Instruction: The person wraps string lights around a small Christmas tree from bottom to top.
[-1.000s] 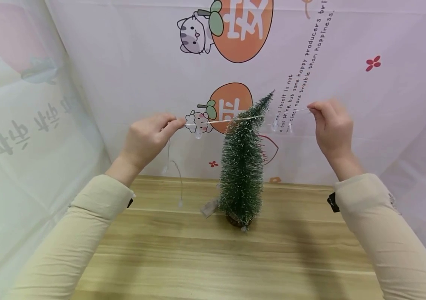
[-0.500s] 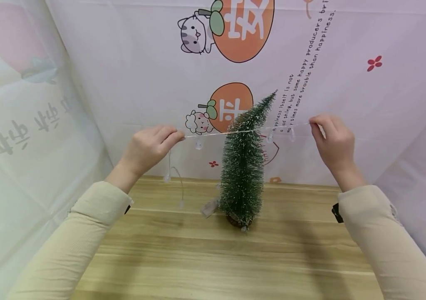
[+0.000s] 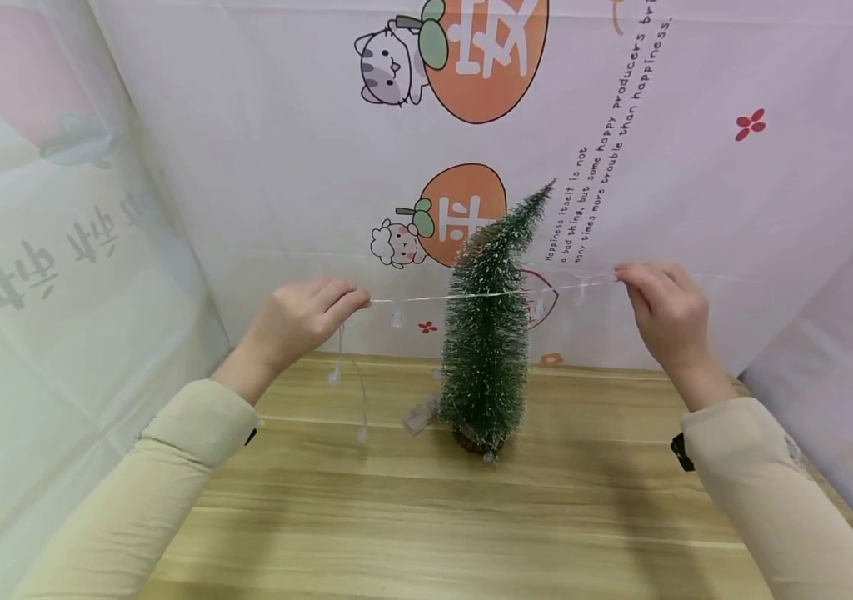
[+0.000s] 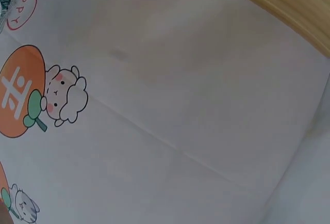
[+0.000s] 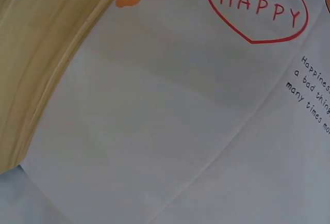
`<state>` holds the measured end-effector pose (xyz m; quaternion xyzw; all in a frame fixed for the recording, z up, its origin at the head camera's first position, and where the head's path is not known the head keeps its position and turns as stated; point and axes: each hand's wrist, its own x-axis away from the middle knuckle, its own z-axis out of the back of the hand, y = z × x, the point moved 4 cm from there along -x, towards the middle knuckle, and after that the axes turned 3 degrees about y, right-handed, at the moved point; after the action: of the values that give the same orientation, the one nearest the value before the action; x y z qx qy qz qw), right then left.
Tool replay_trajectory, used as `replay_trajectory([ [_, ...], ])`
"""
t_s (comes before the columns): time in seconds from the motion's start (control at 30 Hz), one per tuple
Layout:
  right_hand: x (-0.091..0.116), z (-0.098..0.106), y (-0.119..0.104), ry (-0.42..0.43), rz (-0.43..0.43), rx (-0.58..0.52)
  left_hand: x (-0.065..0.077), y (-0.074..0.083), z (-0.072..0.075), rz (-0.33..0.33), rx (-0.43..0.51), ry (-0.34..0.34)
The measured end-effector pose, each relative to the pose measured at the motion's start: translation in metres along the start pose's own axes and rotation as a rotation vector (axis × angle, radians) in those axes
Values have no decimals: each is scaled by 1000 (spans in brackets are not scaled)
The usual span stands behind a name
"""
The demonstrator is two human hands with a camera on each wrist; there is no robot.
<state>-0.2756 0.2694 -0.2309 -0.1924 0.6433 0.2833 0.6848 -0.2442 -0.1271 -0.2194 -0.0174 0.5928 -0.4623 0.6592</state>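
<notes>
In the head view a small green Christmas tree [image 3: 486, 350] with white-flecked bristles stands on the wooden table, its top bent to the right. A thin clear string of lights [image 3: 426, 297] is stretched across the tree's front at mid-height. My left hand [image 3: 302, 321] pinches it on the left of the tree; a loose end with clear bulbs [image 3: 333, 377] dangles below that hand. On the right, my right hand [image 3: 666, 312] pinches the string between thumb and fingertips. Neither hand shows clearly in the wrist views, which look mostly at the printed cloth.
A whitish tag or small box [image 3: 421, 415] lies beside the tree's brown base [image 3: 475, 443]. A bulb [image 3: 490, 457] sits at the base's front. Printed white cloth [image 3: 284, 167] rises behind the wooden table [image 3: 411, 517], with more cloth on both sides.
Both hands have moved down together, lowering the stretched string of lights from near the tree's bent top to about its middle. The tree has stayed in place.
</notes>
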Motion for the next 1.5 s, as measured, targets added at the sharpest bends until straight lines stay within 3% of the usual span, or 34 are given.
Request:
replay_trajectory([
  [0.53,36,3,-7,-143,105,-5,25,17,-9,-56,6,-87],
  [0.97,60,0,-18,-164,180,-77,45,22,-8,-79,-10,-143],
  [1.5,68,-2,-32,-159,201,-133,63,17,-6,-66,-44,-178],
])
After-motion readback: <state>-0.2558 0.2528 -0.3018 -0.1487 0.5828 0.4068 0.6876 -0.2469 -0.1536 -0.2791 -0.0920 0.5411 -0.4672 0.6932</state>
